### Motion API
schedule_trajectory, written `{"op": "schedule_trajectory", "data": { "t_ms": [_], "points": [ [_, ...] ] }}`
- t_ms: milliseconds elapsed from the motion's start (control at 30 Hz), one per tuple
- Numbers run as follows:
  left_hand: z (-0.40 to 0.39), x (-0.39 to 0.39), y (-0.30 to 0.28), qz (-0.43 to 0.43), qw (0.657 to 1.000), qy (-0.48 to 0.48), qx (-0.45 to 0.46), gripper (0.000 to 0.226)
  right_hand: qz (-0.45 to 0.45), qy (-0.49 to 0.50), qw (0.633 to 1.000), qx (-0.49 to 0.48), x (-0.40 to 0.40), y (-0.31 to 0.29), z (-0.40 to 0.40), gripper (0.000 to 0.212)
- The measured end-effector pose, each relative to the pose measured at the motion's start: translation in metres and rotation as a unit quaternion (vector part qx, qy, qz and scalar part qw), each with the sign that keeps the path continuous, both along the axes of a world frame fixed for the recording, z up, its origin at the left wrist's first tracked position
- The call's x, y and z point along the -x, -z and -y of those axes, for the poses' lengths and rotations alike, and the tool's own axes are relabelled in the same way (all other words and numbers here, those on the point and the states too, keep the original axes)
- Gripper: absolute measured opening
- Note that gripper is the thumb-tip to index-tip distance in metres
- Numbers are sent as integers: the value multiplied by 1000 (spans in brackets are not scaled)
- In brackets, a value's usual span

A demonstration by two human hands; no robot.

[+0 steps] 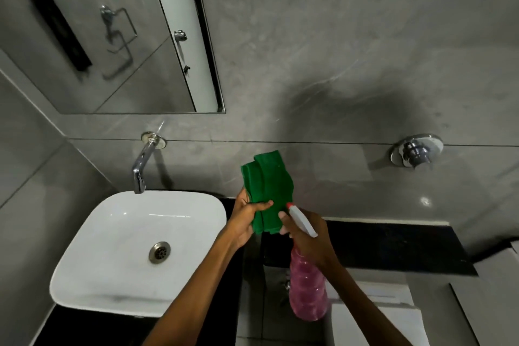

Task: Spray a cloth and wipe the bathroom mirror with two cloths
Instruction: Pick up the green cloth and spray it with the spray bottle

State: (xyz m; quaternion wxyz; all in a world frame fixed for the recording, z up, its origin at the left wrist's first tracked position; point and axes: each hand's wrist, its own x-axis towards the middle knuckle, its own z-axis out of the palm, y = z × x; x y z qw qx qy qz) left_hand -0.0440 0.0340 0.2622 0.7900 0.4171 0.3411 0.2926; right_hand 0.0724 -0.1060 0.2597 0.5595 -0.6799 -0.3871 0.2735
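Mirror [118, 45] hung far left on the wall, above the white sink [134, 255], not yet wiped. Left hand [247, 219] pinched the green cloth [266, 191] upright right of the sink, face presented to the nozzle. Right hand [309, 239] closed around the pink spray bottle [307, 286], nozzle almost touching cloth, likely to limit overspray.

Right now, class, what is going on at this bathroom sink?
A person stands at the counter beside the white basin. The left hand holds up a folded green cloth, while the right hand grips a pink spray bottle with its nozzle aimed at the cloth from close range. The mirror on the wall above the tap is not yet being wiped.
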Motion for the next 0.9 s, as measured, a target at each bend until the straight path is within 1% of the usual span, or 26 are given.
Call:
{"op": "schedule_trajectory", "data": {
  "t_ms": [33,100,133,200,233,300,333,367,433,467,533,600,700,733,833,900],
  "points": [
    [1,0,0,-1,1000,-2,0,56,-4,-7,1000,5,0,3,1,50],
    [2,0,1,-3,1000,-5,1,57,-43,-1,999,29,-1,8,3,54],
    [3,0,1,-4,1000,-7,2,58,-42,0,999,33,0,11,5,54],
    [5,-1,3,-14,1000,-9,0,59,-3,-5,1000,27,-4,17,9,51],
    [6,-2,4,-19,1000,-9,-1,58,0,-6,1000,28,-7,20,11,53],
    [10,-4,9,-27,1000,-4,4,56,-39,12,998,48,-10,25,16,52],
    [13,-6,11,-30,1000,-2,5,55,-49,14,997,57,-11,29,19,46],
    [16,-8,14,-37,999,1,8,55,-39,13,997,61,-12,33,21,38],
    [22,-13,22,-49,999,4,17,56,-39,11,998,50,-16,42,25,15],
    [26,-15,27,-55,998,5,22,57,-50,9,998,42,-20,46,28,8],
    [34,-23,37,-66,997,8,32,58,-44,22,998,42,-37,59,33,13],
    [40,-31,48,-81,996,3,47,57,-27,38,997,58,-62,73,40,14],
    [45,-42,62,-101,993,7,65,55,-9,70,996,57,-105,98,48,4],
    [45,-45,66,-106,992,8,69,55,-14,99,993,56,-119,106,47,6],
    [44,-56,77,-117,990,5,81,55,-66,188,979,48,-157,136,36,20],
    [44,-61,84,-123,989,3,82,56,-83,240,966,49,-175,151,26,21]
  ]
}}
